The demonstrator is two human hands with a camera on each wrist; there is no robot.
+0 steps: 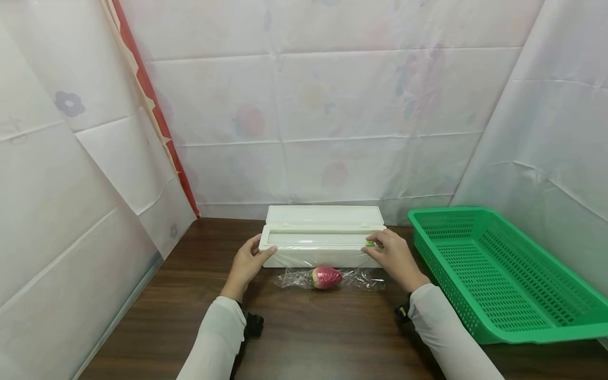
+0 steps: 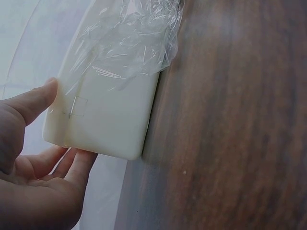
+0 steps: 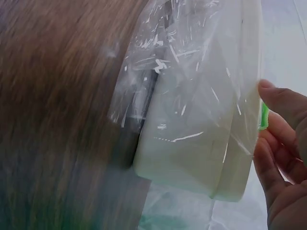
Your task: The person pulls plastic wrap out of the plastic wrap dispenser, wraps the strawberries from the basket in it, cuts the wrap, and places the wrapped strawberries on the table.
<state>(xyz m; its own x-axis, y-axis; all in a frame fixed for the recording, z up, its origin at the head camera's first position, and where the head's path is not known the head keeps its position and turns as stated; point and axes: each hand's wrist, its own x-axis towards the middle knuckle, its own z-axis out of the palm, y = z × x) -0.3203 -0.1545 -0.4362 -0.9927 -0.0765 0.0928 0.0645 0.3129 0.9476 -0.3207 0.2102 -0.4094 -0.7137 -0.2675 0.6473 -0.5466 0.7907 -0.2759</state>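
Pinching green tab (image 3: 264,117), right hand (image 1: 398,259), gripping long white box (image 1: 311,257), lid (image 1: 324,214) raised, left hand (image 1: 245,268).

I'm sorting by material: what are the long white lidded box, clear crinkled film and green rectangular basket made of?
White box: probably smooth, satin plastic, given its rounded corners. Clear film: likely thin, glossy plastic, creased and glinting. Green basket: probably moulded plastic with slight sheen, judging by its regular slots.

white sheet walls (image 1: 313,95) — creased, faintly printed | table (image 1: 323,338) — dark, wood-grained | red strip (image 1: 148,87) upper left
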